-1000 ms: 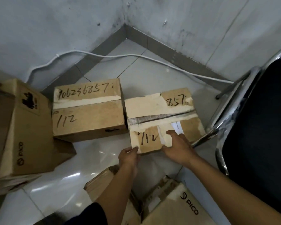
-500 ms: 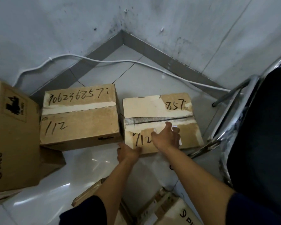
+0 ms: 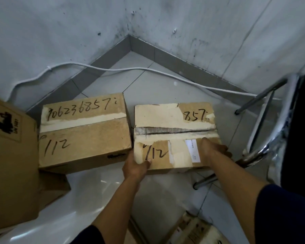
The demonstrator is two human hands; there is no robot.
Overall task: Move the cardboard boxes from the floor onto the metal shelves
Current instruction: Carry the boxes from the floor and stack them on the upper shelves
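- A printed carton (image 3: 197,231) is being shown only in part at 5 o'clock, nearest the camera, on the pale floor tiles (image 3: 165,199).
- The near left corner of the torn box (image 3: 174,120), the one marked "857", is being gripped by the left hand (image 3: 136,166), with the thumb laid over the top face and the other fingers hidden down the side.
- The near right corner of that box is being held by the right hand (image 3: 213,152), with the fingers curled over the right edge.
- The torn box is being seen at the centre, just toward 3 o'clock; whether it is resting on the tiles cannot be told.
- A second box (image 3: 84,136), marked "906236857", is being shown just beside it at 9 o'clock.
- A taller carton (image 3: 11,166) is being cropped at 8 o'clock.
- A chrome chair frame (image 3: 264,124) is being seen at 3 o'clock.
- A white cable (image 3: 148,69) is being trailed along the grey skirting (image 3: 174,59) at 12 o'clock.
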